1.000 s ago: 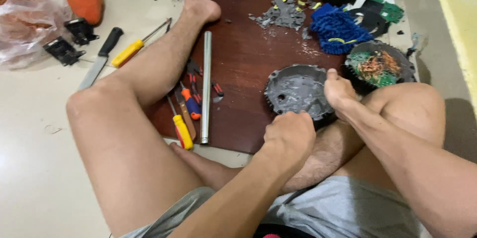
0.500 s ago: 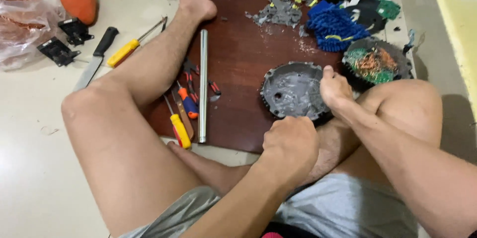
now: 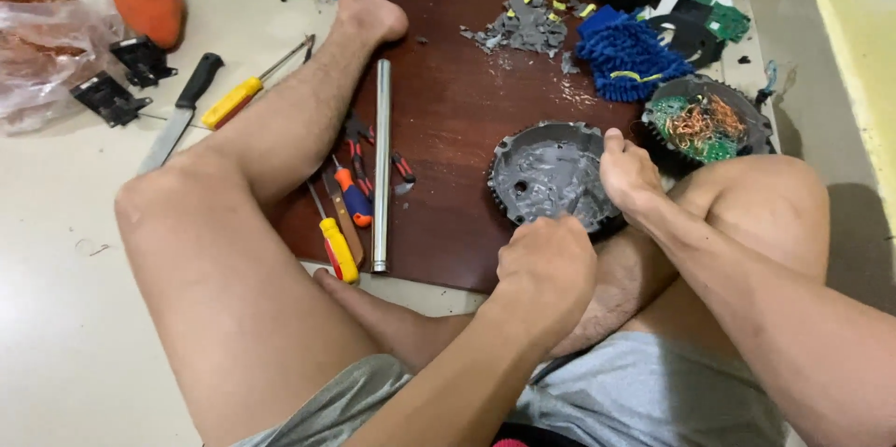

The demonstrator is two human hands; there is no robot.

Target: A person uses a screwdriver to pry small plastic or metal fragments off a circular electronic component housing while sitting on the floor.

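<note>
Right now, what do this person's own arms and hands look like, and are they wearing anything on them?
Both arms are bare from the hands up as far as the view shows: no sleeves, gloves, watch, rings or bands visible. The left hand and the right hand are uncovered, with no tape or markings to be seen. Lower down, the person wears grey shorts.

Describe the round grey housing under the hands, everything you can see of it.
The round grey housing is a shallow dish of dull metal, toothed along its rim, its inside smeared with grey paste, with a small hole near its left. It lies flat, open side up, on the dark wooden board. The right hand grips its right rim; the left hand, closed in a fist, covers its near edge.
</note>
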